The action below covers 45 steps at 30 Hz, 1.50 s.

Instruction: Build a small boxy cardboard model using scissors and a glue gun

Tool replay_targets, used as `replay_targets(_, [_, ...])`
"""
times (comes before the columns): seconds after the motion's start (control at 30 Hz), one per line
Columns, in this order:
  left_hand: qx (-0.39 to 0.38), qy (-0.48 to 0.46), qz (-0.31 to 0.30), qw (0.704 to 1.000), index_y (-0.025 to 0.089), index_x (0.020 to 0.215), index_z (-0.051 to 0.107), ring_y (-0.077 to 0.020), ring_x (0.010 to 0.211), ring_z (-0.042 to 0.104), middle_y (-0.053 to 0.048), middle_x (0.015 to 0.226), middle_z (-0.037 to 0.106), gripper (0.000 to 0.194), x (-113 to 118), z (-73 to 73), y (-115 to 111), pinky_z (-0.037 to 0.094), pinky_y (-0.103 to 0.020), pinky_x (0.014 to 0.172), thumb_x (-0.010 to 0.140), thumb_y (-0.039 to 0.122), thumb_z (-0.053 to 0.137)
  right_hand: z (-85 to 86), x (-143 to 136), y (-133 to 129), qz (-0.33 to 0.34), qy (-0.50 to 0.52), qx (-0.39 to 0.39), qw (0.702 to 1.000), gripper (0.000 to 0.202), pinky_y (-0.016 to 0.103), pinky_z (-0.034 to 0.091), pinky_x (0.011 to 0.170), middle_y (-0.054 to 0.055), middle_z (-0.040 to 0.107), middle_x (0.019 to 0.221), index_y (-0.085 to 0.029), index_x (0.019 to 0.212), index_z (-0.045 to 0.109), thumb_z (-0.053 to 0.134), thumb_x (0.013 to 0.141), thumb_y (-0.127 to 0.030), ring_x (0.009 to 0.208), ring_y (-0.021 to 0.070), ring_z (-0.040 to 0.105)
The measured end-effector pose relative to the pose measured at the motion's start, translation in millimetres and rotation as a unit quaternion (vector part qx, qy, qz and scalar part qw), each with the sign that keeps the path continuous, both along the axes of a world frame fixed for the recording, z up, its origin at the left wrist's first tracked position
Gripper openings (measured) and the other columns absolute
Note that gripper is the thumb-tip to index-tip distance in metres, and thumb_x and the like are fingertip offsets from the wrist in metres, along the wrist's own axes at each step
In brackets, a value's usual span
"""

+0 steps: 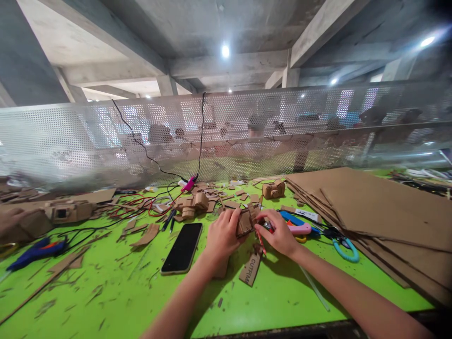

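Near the middle of the green table, my left hand (225, 234) is closed on a small brown cardboard piece (244, 223), gripping its left side. Against that piece's right side, my right hand (276, 231) has its fingers pressed together around something small and dark, mostly hidden by the fingers. A red pencil-like stick (261, 242) slants down beneath the right fingers. Just below the hands lies a cardboard strip (250, 270) with printed letters. Left of my left hand rests a black phone (182, 248).
Cardboard camera models (273, 189) stand behind the hands and at left. Stacked cardboard sheets (381, 207) fill the right side. Scissors (346, 248) lie beside them, a blue glue gun (38, 252) at left. Another person's hand (14, 221) shows at the left edge. A perforated metal screen (229, 146) spans the back.
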<state>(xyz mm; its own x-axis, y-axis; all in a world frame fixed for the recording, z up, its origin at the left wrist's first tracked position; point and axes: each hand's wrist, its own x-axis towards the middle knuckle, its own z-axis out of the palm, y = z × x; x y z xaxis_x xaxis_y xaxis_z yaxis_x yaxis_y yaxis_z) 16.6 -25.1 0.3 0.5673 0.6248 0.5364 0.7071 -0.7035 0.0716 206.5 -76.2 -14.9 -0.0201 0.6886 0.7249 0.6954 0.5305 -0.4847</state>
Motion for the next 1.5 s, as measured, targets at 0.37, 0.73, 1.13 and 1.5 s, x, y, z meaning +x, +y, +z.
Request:
replay_targets(0.37, [0.037, -0.010, -0.033, 0.999, 0.023, 0.124, 0.046, -0.0289, 0.106, 0.058, -0.010, 0.118, 0.060, 0.062, -1, -4.4, 6, 0.050, -0.040, 0.086, 0.068, 0.021, 0.073, -5.7, -6, 7, 0.098, 0.296, -0.129, 0.941, 0.031, 0.032, 0.054, 0.074, 0.003, 0.065, 0.089, -0.023, 0.096, 0.052, 0.071, 0.073, -0.034, 0.087, 0.0189, 0.064])
replay_targets(0.73, [-0.032, 0.027, -0.124, 0.991, 0.022, 0.124, 0.043, -0.0290, 0.109, 0.057, -0.010, 0.118, 0.058, 0.072, -11, -5.6, 24, 0.048, -0.044, 0.090, 0.063, 0.028, 0.080, 0.7, -4, 7, 0.212, 0.330, -0.289, 0.873, 0.023, 0.023, 0.043, 0.049, -0.001, 0.066, 0.078, -0.019, 0.085, 0.066, 0.074, 0.066, -0.030, 0.060, 0.0121, 0.056])
replay_targets(1.13, [-0.084, -0.103, -0.131, 0.982, 0.021, 0.132, 0.042, -0.0338, 0.134, 0.032, -0.015, 0.139, 0.042, 0.080, -21, -0.9, 35, 0.028, -0.053, 0.109, 0.063, 0.043, 0.077, 7.0, -3, 7, 0.134, 0.413, -0.248, 0.866, 0.026, 0.027, 0.044, 0.060, -0.001, 0.063, 0.069, -0.019, 0.073, 0.066, 0.078, 0.060, -0.036, 0.063, 0.0144, 0.056])
replay_targets(1.5, [-0.178, -0.174, -0.189, 0.950, 0.020, 0.083, 0.058, -0.0205, 0.084, 0.060, -0.006, 0.086, 0.067, 0.026, 1, 3.2, -7, 0.049, -0.035, 0.078, 0.092, 0.033, 0.038, 16.1, -6, -3, 0.146, 0.198, -0.150, 0.958, 0.022, 0.035, 0.050, 0.079, 0.005, 0.069, 0.099, -0.021, 0.079, 0.072, 0.066, 0.077, -0.042, 0.091, 0.0212, 0.063])
